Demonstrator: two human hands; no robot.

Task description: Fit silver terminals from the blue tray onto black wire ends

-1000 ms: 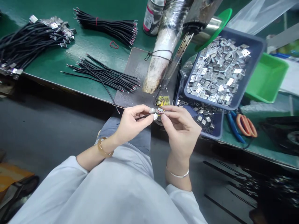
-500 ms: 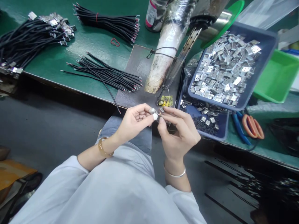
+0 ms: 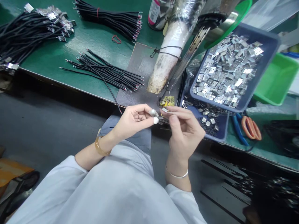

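Far to the left of the white tube lay cables with metal ends, which looked like the done share. Nearer its left, the tied bundle and the loose cables showed bare wire tips, so those seemed left to do. Nearer the person than the tube, the left hand pinched a small part between thumb and forefinger, too blurred to identify. Just beside it, the right hand had bent fingers gathered about a small metal piece; whether the two pieces were joined, I could not tell. Right of the tube, the upper tray held many metal shells, apparently unused.
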